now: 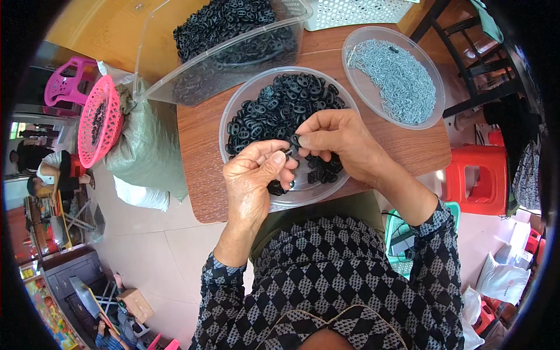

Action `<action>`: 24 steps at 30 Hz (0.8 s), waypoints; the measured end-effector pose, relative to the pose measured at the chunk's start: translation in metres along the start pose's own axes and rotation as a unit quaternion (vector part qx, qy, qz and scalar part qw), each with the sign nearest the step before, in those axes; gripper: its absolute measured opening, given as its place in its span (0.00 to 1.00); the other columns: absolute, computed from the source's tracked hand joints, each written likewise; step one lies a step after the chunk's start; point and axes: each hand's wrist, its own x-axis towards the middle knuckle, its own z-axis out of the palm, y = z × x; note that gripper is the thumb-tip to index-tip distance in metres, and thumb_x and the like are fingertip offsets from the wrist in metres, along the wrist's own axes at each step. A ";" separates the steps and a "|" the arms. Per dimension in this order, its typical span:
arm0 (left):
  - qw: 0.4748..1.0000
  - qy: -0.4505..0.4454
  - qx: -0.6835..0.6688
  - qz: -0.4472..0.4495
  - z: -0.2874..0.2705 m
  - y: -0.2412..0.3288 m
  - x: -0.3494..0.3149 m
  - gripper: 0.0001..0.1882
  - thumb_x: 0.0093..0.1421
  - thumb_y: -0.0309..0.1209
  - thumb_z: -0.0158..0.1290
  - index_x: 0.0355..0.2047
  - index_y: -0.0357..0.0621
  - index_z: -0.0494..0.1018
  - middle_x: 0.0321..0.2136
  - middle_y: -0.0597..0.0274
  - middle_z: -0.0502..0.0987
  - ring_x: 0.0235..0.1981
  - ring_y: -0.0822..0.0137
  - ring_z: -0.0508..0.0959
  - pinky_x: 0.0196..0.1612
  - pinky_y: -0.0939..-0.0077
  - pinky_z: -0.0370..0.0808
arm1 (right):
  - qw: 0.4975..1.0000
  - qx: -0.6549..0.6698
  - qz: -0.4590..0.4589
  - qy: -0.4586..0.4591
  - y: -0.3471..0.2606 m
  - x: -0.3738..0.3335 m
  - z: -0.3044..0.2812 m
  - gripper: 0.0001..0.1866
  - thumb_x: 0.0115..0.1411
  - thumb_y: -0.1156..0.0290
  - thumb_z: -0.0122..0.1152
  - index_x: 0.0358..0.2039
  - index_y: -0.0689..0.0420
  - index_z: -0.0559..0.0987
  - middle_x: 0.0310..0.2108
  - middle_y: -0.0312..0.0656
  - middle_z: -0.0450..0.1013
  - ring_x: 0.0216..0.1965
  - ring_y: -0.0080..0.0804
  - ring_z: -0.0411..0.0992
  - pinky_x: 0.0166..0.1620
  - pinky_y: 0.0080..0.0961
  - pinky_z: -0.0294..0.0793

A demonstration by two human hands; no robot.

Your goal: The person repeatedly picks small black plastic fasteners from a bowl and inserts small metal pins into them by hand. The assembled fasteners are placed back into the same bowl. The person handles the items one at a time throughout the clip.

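My left hand (251, 178) and my right hand (345, 143) meet above the near part of a round clear tub (224, 131). The right thumb and fingers pinch a small black plastic part (295, 140). Against it, the left thumb and forefinger close on a small screw (289, 151), of which only a pale bit shows. More black bits peep out between the curled left fingers, mostly hidden. Inside the tub lies a heap of black two-holed plastic parts (277, 105). Small silvery screws (402, 81) fill a round shallow tray (357, 44) at the right.
A large clear bin (219, 58) of black parts stands at the back left of the wooden table (204, 192), a white perforated basket (356, 14) behind. Left are a full sack (146, 140) and pink basket (84, 131); right, a red stool (478, 175).
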 end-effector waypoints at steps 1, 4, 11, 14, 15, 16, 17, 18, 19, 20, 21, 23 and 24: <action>1.000 0.002 0.002 0.007 0.000 0.000 -0.001 0.09 0.56 0.24 0.54 0.36 0.30 0.73 0.24 0.53 0.78 0.19 0.73 0.75 0.20 0.84 0.71 | 1.000 0.007 0.006 -0.003 0.001 0.001 0.000 0.08 0.51 0.74 0.61 0.30 0.64 0.77 0.23 0.38 0.74 0.22 0.16 0.66 0.23 0.11 0.61; 1.000 0.010 0.009 0.023 0.004 0.000 -0.002 0.09 0.57 0.23 0.53 0.37 0.31 0.72 0.25 0.53 0.78 0.19 0.73 0.75 0.20 0.84 0.71 | 1.000 0.024 0.013 0.000 0.004 0.004 -0.001 0.08 0.50 0.72 0.61 0.28 0.63 0.77 0.22 0.38 0.74 0.21 0.18 0.67 0.23 0.13 0.61; 0.997 0.039 0.032 0.051 0.008 0.001 -0.004 0.09 0.58 0.23 0.52 0.37 0.30 0.71 0.26 0.54 0.77 0.20 0.73 0.75 0.20 0.85 0.71 | 0.998 0.064 0.010 0.019 0.002 0.006 0.004 0.07 0.49 0.73 0.63 0.28 0.62 0.77 0.21 0.38 0.75 0.21 0.18 0.67 0.22 0.12 0.61; 0.997 0.050 0.017 0.060 0.012 0.000 -0.002 0.08 0.57 0.23 0.51 0.36 0.30 0.71 0.24 0.52 0.77 0.18 0.72 0.75 0.18 0.84 0.71 | 0.998 0.066 0.011 0.020 0.002 0.006 0.006 0.06 0.49 0.74 0.63 0.28 0.62 0.77 0.22 0.38 0.75 0.20 0.17 0.67 0.22 0.12 0.61; 0.996 0.054 0.007 0.064 0.012 0.000 -0.002 0.07 0.57 0.22 0.51 0.35 0.29 0.71 0.23 0.52 0.77 0.17 0.71 0.76 0.17 0.83 0.72 | 0.998 0.064 0.011 0.021 0.002 0.006 0.007 0.06 0.49 0.74 0.63 0.28 0.62 0.77 0.21 0.38 0.75 0.20 0.17 0.67 0.22 0.12 0.61; 0.996 0.056 0.009 0.064 0.012 0.000 -0.002 0.07 0.57 0.22 0.51 0.35 0.29 0.71 0.23 0.51 0.77 0.17 0.71 0.76 0.17 0.83 0.72 | 0.998 0.063 0.010 0.023 0.002 0.007 0.007 0.07 0.49 0.74 0.63 0.28 0.62 0.77 0.21 0.38 0.75 0.21 0.17 0.68 0.22 0.12 0.61; 0.996 0.057 0.010 0.065 0.011 -0.001 -0.002 0.07 0.57 0.22 0.51 0.35 0.29 0.71 0.24 0.51 0.77 0.17 0.71 0.76 0.17 0.83 0.71 | 0.998 0.061 0.010 0.025 0.002 0.007 0.008 0.07 0.49 0.74 0.63 0.28 0.62 0.77 0.21 0.38 0.75 0.21 0.17 0.68 0.22 0.12 0.61; 0.996 0.058 0.012 0.066 0.010 -0.001 -0.001 0.07 0.57 0.22 0.51 0.35 0.29 0.71 0.24 0.51 0.77 0.17 0.71 0.76 0.17 0.83 0.71 | 0.998 0.056 0.006 0.024 0.003 0.007 0.008 0.07 0.49 0.74 0.62 0.28 0.63 0.77 0.21 0.38 0.75 0.20 0.17 0.68 0.22 0.12 0.61; 0.996 0.060 0.011 0.064 0.011 -0.001 -0.001 0.07 0.57 0.22 0.51 0.35 0.29 0.71 0.23 0.51 0.77 0.17 0.71 0.76 0.17 0.83 0.71 | 0.998 0.052 0.002 0.023 0.003 0.007 0.007 0.07 0.49 0.74 0.62 0.28 0.63 0.77 0.21 0.39 0.75 0.20 0.17 0.68 0.22 0.12 0.61; 0.996 0.063 0.011 0.063 0.012 -0.001 -0.001 0.07 0.57 0.22 0.51 0.35 0.29 0.71 0.23 0.51 0.77 0.17 0.71 0.76 0.17 0.83 0.71 | 0.999 0.047 -0.001 0.022 0.003 0.006 0.007 0.07 0.49 0.74 0.62 0.28 0.63 0.77 0.21 0.39 0.75 0.20 0.17 0.68 0.22 0.12 0.61; 0.996 0.066 0.011 0.061 0.012 -0.001 -0.001 0.07 0.57 0.22 0.51 0.35 0.29 0.71 0.23 0.51 0.77 0.17 0.71 0.76 0.17 0.83 0.71 | 0.999 0.044 -0.004 0.022 0.004 0.006 0.008 0.07 0.49 0.74 0.62 0.28 0.63 0.77 0.21 0.39 0.75 0.20 0.17 0.68 0.21 0.12 0.61; 0.996 0.063 0.009 0.061 0.012 -0.001 0.000 0.07 0.57 0.22 0.51 0.35 0.29 0.71 0.23 0.51 0.77 0.17 0.71 0.76 0.16 0.83 0.71 | 0.999 0.036 -0.009 0.024 0.005 0.007 0.008 0.07 0.50 0.74 0.62 0.28 0.63 0.77 0.21 0.39 0.75 0.20 0.17 0.69 0.21 0.12 0.61; 0.996 0.062 0.009 0.060 0.011 -0.001 0.000 0.07 0.57 0.22 0.51 0.34 0.29 0.71 0.23 0.51 0.77 0.17 0.71 0.75 0.16 0.83 0.71 | 0.999 0.032 -0.008 0.020 0.005 0.007 0.008 0.07 0.50 0.74 0.62 0.29 0.63 0.77 0.22 0.39 0.75 0.20 0.17 0.68 0.22 0.12 0.61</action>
